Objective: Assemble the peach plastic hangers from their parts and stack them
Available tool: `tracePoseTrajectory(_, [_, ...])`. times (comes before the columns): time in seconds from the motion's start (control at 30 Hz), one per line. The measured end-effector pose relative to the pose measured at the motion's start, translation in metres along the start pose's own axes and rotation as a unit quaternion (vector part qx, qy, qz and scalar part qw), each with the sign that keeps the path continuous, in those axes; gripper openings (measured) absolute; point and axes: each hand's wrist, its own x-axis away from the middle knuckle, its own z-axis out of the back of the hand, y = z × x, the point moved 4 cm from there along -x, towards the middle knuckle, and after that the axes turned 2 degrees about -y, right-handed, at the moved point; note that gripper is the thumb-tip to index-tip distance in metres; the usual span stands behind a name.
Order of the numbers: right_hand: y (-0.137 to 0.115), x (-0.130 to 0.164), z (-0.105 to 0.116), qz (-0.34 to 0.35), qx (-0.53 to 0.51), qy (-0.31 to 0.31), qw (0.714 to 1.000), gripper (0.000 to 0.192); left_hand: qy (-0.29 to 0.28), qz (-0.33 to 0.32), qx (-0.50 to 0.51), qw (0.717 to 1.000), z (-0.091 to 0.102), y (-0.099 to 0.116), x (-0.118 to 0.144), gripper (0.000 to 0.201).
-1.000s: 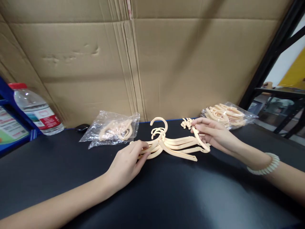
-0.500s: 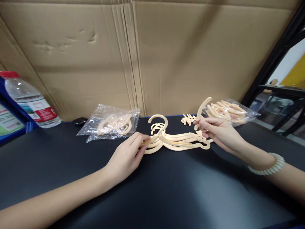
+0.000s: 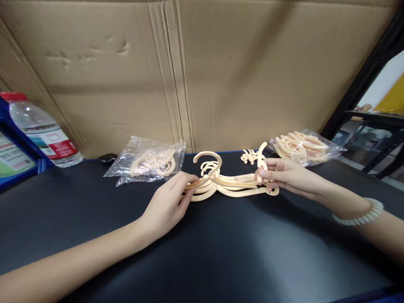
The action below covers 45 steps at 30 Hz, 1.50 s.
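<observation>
**Two hands on a stack of cream hangers**

The left hand (image 3: 167,202) pinches the left end of a stack of cream plastic hangers (image 3: 229,186) lying on the black table (image 3: 221,252). The right hand (image 3: 284,174) (a pale bead bracelet (image 3: 360,214) on its wrist) grips the stack's right end and a curved hook piece (image 3: 260,153) standing upright. Behind lie small loose clips (image 3: 249,157), a clear bag of parts (image 3: 148,165) to the left, another bag (image 3: 303,146) to the right, a water bottle (image 3: 44,132) and a cardboard wall (image 3: 221,75).
</observation>
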Motion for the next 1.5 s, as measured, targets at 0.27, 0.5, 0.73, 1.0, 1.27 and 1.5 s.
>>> tracePoseTrajectory(0.27, [0.005, 0.000, -0.004, -0.018, -0.018, -0.029, 0.999, 0.031, 0.011, -0.010, 0.010, 1.000, 0.000, 0.000, -0.001, 0.013])
tracePoseTrajectory(0.5, [0.006, 0.000, -0.008, -0.040, -0.063, -0.012, 0.997, 0.033, 0.014, -0.009, 0.008, 1.000, 0.000, 0.000, -0.001, 0.014])
tracePoseTrajectory(0.73, [0.009, 0.000, -0.013, -0.029, -0.061, 0.038, 0.997, 0.038, 0.009, -0.006, 0.020, 1.000, 0.002, 0.000, 0.000, 0.014])
tracePoseTrajectory(1.0, [0.005, 0.000, -0.015, 0.055, 0.007, 0.110, 0.992, 0.041, -0.001, 0.005, 0.035, 0.999, -0.001, -0.002, 0.003, 0.015])
tracePoseTrajectory(1.27, [0.001, 0.002, -0.016, 0.121, -0.004, 0.149, 0.981, 0.038, -0.002, 0.015, 0.037, 0.999, 0.000, -0.001, 0.002, 0.017])
tracePoseTrajectory(1.5, [0.006, -0.001, -0.016, 0.110, -0.083, 0.123, 0.983, 0.038, 0.018, 0.029, 0.035, 0.999, 0.000, -0.003, 0.002, 0.024])
